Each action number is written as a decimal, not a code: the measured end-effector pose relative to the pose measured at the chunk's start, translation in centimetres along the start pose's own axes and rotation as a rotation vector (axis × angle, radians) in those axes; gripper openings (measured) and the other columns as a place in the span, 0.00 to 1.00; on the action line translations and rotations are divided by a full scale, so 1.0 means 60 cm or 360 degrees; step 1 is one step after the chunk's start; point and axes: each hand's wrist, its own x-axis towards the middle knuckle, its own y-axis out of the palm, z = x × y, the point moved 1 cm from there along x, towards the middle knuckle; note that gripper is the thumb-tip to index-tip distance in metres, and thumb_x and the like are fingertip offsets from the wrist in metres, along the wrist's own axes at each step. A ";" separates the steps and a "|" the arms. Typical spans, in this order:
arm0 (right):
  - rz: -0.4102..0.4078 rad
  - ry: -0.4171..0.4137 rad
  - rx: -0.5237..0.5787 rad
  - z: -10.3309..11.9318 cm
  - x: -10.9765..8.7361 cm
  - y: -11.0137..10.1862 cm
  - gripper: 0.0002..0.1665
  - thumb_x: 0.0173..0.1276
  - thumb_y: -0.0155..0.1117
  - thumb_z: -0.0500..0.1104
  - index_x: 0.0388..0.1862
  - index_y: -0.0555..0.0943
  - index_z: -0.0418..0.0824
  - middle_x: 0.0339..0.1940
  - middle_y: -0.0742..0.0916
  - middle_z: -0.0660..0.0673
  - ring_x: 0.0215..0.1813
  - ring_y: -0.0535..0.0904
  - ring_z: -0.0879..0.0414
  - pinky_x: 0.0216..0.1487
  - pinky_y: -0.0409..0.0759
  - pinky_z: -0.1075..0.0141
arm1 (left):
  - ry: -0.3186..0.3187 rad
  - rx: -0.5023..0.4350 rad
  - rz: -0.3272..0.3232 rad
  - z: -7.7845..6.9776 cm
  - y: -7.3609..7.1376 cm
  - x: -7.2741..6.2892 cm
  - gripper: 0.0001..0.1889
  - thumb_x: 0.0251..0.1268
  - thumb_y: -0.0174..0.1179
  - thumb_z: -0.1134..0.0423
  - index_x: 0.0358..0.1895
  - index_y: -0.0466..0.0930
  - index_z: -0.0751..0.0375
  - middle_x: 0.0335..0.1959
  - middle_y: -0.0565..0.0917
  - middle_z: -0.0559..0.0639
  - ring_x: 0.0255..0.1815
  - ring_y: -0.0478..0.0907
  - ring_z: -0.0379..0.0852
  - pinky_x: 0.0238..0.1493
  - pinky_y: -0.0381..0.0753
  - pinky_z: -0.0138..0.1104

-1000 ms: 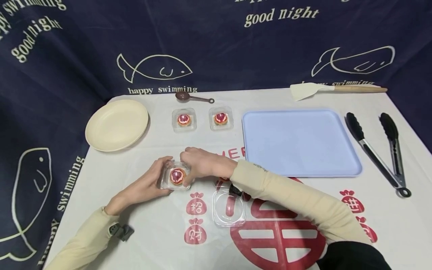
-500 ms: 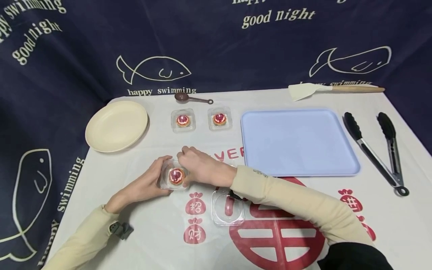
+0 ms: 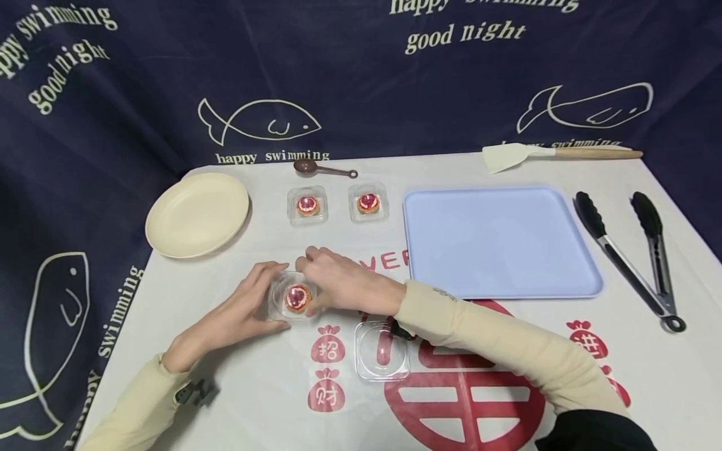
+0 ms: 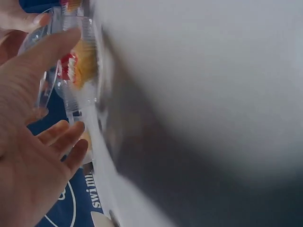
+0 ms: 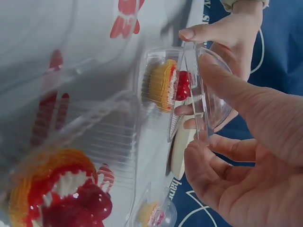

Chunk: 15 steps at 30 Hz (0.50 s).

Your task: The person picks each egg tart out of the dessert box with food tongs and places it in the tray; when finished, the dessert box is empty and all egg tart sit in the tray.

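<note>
Right now both hands work over a clear plastic box (image 5: 156, 54) that stands on the white-covered bench (image 3: 237, 382), with a red-topped tart (image 5: 162, 87) inside it. The right hand (image 3: 344, 282) pinches the edge of the clear lid (image 5: 215, 111), thumb on one face and curled fingers at its rim. The left hand (image 3: 239, 307) curves round the lid's other side, thumb and fingers spread about as wide as the lid; whether they also touch the box is hard to tell through the shiny plastic. The lid sits just above the box, tilted against it. Close by the right wrist is another tart (image 5: 61, 194) in clear plastic, and a clear plastic cover (image 3: 382, 354) lies near the forearm. Farther back are two boxed tarts (image 3: 369, 202), a brown spoon (image 3: 307, 166), a cream plate (image 3: 197, 215) and a blue tray (image 3: 502, 241).
</note>
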 end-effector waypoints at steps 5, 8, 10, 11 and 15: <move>0.0034 -0.0012 0.0167 -0.004 -0.007 -0.007 0.35 0.57 0.74 0.56 0.57 0.77 0.37 0.45 0.80 0.46 0.43 0.75 0.57 0.44 0.78 0.69 | 0.0065 0.0081 -0.0084 -0.011 -0.006 -0.007 0.47 0.42 0.78 0.59 0.67 0.62 0.66 0.63 0.65 0.59 0.63 0.65 0.59 0.63 0.67 0.58; 0.0051 0.0012 0.0406 -0.010 -0.010 -0.011 0.32 0.70 0.61 0.58 0.62 0.75 0.36 0.48 0.83 0.42 0.47 0.78 0.55 0.52 0.79 0.65 | 0.0126 0.0111 -0.0162 -0.018 -0.011 -0.011 0.48 0.40 0.79 0.59 0.67 0.62 0.67 0.62 0.68 0.58 0.63 0.66 0.56 0.63 0.67 0.54; 0.0064 0.0060 0.0590 -0.015 -0.012 -0.013 0.29 0.77 0.49 0.57 0.61 0.78 0.36 0.48 0.86 0.41 0.48 0.81 0.54 0.53 0.79 0.65 | 0.0184 0.0130 -0.0236 -0.024 -0.013 -0.012 0.47 0.40 0.78 0.61 0.67 0.61 0.68 0.61 0.70 0.59 0.62 0.67 0.55 0.63 0.67 0.51; 0.0091 0.0090 0.0692 -0.016 -0.014 -0.013 0.29 0.79 0.43 0.57 0.60 0.79 0.36 0.45 0.87 0.41 0.46 0.82 0.53 0.53 0.79 0.65 | 0.0219 0.0147 -0.0279 -0.027 -0.014 -0.013 0.47 0.41 0.77 0.61 0.67 0.61 0.69 0.60 0.71 0.59 0.61 0.67 0.55 0.63 0.67 0.50; 0.0305 0.0219 0.1191 -0.016 -0.020 -0.006 0.38 0.81 0.28 0.59 0.58 0.79 0.33 0.41 0.89 0.40 0.43 0.86 0.49 0.51 0.82 0.62 | 0.0341 0.0262 -0.0441 -0.040 -0.015 -0.013 0.44 0.43 0.73 0.63 0.67 0.61 0.71 0.59 0.73 0.63 0.58 0.70 0.58 0.61 0.68 0.49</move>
